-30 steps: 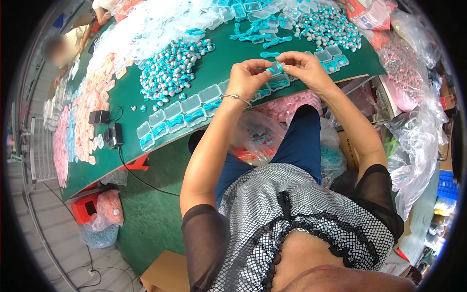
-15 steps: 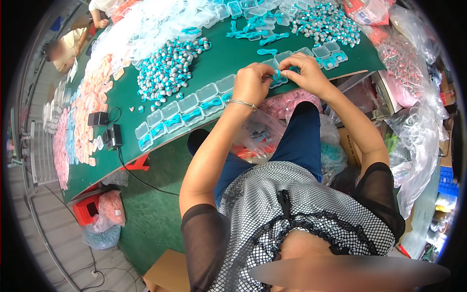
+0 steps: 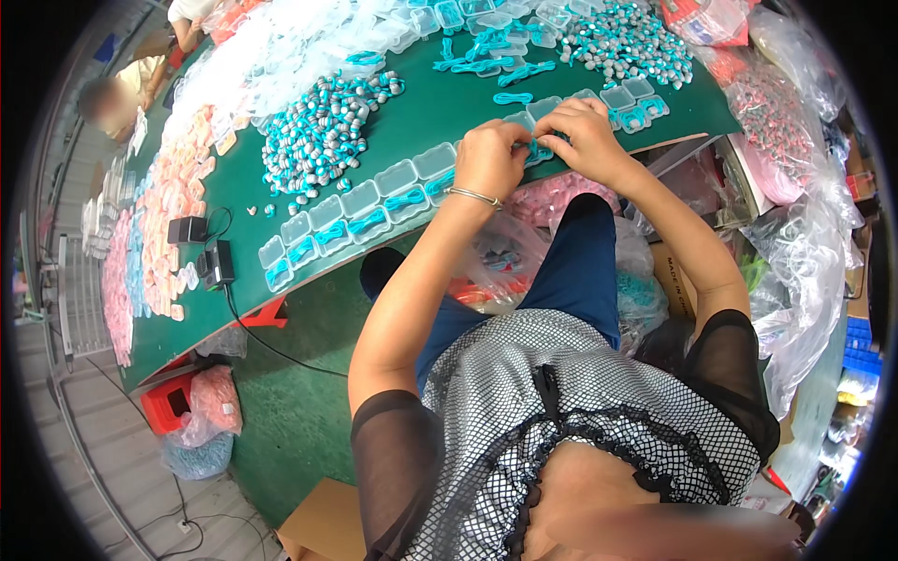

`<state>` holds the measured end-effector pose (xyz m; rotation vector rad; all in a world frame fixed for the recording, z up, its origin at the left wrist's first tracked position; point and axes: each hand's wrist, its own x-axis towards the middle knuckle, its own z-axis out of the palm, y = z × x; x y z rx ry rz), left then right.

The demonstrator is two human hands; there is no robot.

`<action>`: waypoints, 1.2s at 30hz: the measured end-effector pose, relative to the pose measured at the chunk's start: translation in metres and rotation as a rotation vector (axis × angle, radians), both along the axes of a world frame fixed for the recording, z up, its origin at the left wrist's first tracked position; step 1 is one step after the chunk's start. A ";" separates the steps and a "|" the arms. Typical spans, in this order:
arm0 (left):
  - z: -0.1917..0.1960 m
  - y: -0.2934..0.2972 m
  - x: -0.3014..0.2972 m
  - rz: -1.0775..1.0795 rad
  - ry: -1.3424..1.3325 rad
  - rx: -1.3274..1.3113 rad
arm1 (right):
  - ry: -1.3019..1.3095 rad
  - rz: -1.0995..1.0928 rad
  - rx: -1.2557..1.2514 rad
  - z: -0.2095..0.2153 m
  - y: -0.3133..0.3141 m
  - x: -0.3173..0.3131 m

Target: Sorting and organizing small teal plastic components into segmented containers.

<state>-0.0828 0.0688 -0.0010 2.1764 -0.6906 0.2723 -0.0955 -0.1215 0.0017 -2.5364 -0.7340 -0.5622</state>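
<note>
Along the near edge of the green table runs a row of small clear plastic boxes (image 3: 397,177) with raised lids, several with a bundle of teal cord (image 3: 406,199) inside. My left hand (image 3: 489,159) and my right hand (image 3: 582,137) meet over one box in this row. Both have bent fingers and thumbs drawn together. Some teal shows between the fingertips, but the fingers hide what they hold. Right of my hands, more boxes (image 3: 630,118) have teal contents. A loose teal cord bundle (image 3: 513,98) lies just beyond my hands.
Heaps of small teal-and-grey pieces (image 3: 316,140) lie at left and far right. Clear boxes (image 3: 281,42) pile up at the back. A black device (image 3: 218,262) with a cable sits at the table's left. Plastic bags (image 3: 795,215) crowd the right. Another person (image 3: 126,93) is far left.
My fingertips have lowered slightly toward the box. The teal-and-grey piece seen between them before is now mostly hidden. My left hand has shifted slightly right.
</note>
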 end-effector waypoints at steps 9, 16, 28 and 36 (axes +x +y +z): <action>-0.005 -0.001 -0.002 0.061 -0.030 0.063 | -0.082 -0.006 -0.056 0.002 0.004 -0.003; 0.002 -0.003 -0.004 0.106 -0.081 0.159 | -0.085 0.006 -0.053 0.001 0.004 -0.002; -0.003 -0.001 0.000 0.086 -0.008 -0.003 | -0.038 -0.007 -0.068 -0.003 0.003 0.001; -0.007 0.004 0.003 0.035 -0.094 0.188 | -0.046 -0.019 -0.087 -0.002 0.004 0.000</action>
